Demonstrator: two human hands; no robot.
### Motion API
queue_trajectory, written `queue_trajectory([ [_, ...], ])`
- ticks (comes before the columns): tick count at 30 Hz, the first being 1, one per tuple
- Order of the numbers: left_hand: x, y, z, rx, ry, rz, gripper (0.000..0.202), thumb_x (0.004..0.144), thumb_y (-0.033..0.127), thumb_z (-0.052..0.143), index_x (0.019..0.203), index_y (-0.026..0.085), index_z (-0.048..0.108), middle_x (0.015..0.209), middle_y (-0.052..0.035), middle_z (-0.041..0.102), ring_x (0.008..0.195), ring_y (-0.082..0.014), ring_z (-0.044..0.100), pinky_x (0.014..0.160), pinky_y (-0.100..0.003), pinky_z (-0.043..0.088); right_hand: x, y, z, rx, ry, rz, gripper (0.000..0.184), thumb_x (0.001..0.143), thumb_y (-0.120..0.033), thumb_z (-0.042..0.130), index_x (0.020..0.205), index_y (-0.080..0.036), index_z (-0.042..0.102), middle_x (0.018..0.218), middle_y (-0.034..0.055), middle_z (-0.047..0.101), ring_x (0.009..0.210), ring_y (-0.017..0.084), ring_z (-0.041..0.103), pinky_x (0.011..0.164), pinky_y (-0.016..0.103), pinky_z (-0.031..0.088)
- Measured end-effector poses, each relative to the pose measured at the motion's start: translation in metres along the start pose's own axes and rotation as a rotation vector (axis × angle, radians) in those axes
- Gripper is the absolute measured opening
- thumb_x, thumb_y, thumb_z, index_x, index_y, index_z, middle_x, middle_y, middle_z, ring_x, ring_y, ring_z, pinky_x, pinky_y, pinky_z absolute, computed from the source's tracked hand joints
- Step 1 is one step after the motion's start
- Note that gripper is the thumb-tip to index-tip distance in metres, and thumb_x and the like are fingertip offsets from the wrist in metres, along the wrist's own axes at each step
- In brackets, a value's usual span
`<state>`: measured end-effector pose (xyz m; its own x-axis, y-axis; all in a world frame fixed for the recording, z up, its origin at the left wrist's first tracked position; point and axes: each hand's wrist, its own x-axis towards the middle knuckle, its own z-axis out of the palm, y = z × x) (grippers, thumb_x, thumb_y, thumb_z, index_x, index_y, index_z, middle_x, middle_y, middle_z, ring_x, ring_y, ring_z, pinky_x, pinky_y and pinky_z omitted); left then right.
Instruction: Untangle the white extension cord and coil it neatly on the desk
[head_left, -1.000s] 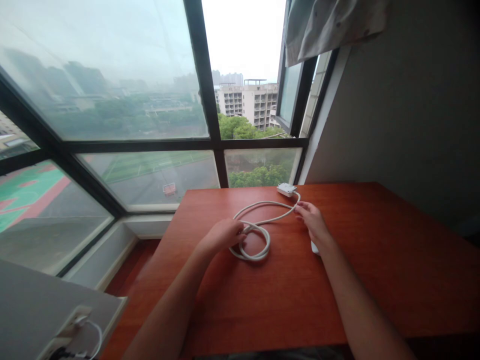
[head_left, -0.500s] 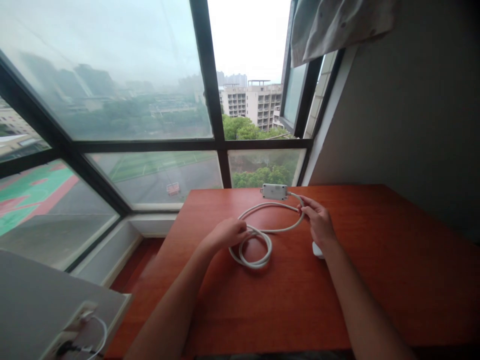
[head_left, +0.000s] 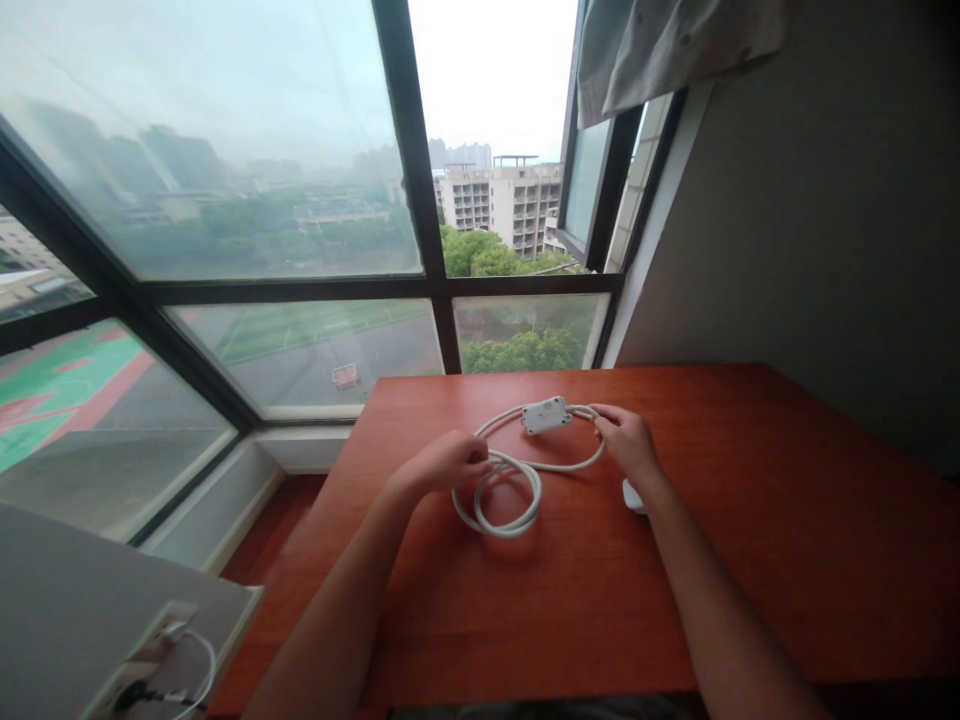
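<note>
The cable [head_left: 537, 492] lies coiled on the worktop [head_left: 757, 540] between your two hands. Your left hand [head_left: 442, 466] is curled down over the spot where the strands cross, with its fingers closed on them. That looks to be what pins the small loop flat just to the right of that hand. Your right hand [head_left: 628, 441] pinches the cable at the outer bend of the wider loop, fingertips wrapped round it. That grip seems to hold the curve in shape so the cable cannot spring wide.

The little white box [head_left: 545, 414] on the cable rests flat on the wood just left of your right fingertips and beyond your left hand. A small white object [head_left: 632, 497] shows under your right wrist, too hidden to make out.

Farther out, past both hands, stands the big window [head_left: 300, 200], and a plain wall [head_left: 825, 220] rises to the right of your right arm. Well apart from your left elbow, low down, a wall socket [head_left: 161, 635] has a thin lead plugged in.
</note>
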<state>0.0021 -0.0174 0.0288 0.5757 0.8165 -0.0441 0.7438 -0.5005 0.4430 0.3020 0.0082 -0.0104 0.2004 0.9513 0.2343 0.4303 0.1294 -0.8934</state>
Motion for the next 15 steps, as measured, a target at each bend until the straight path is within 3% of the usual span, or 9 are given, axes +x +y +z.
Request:
queue_trajectory([
  [5, -0.004, 0.001, -0.009, -0.018, 0.008, 0.022, 0.034, 0.085, 0.041, 0.049, 0.071, 0.012, 0.062, 0.061, 0.0008, 0.055, 0.055, -0.0084, 0.040, 0.051, -0.021, 0.025, -0.001, 0.005, 0.001, -0.452, -0.100, -0.098, 0.031, 0.075, -0.023, 0.048, 0.092, -0.018, 0.073, 0.090, 0.0082, 0.071, 0.082, 0.021, 0.063, 0.072, 0.027, 0.043],
  [10, -0.007, 0.000, -0.015, -0.056, 0.022, 0.002, 0.035, 0.085, 0.042, 0.050, 0.074, 0.012, 0.063, 0.062, 0.0005, 0.056, 0.056, -0.0088, 0.040, 0.051, -0.021, 0.025, -0.005, 0.005, 0.006, -0.806, -0.265, -0.085, 0.027, 0.077, -0.019, 0.048, 0.091, -0.016, 0.070, 0.089, 0.0103, 0.067, 0.081, 0.021, 0.061, 0.068, 0.026, 0.040],
  [12, -0.006, -0.001, -0.015, -0.063, 0.022, -0.003, 0.035, 0.084, 0.043, 0.050, 0.075, 0.012, 0.064, 0.063, 0.0002, 0.056, 0.056, -0.0090, 0.041, 0.051, -0.021, 0.025, -0.007, 0.004, 0.008, -0.869, -0.264, -0.083, 0.026, 0.079, -0.017, 0.047, 0.092, -0.015, 0.069, 0.090, 0.0115, 0.065, 0.082, 0.021, 0.060, 0.070, 0.027, 0.040],
  [15, -0.006, -0.002, -0.013, -0.057, 0.023, -0.011, 0.035, 0.084, 0.043, 0.051, 0.074, 0.012, 0.064, 0.063, -0.0001, 0.057, 0.056, -0.0093, 0.041, 0.051, -0.021, 0.025, -0.011, -0.001, 0.008, -0.873, -0.165, -0.138, 0.027, 0.082, -0.019, 0.047, 0.099, -0.014, 0.067, 0.093, 0.0131, 0.063, 0.087, 0.022, 0.059, 0.076, 0.029, 0.041],
])
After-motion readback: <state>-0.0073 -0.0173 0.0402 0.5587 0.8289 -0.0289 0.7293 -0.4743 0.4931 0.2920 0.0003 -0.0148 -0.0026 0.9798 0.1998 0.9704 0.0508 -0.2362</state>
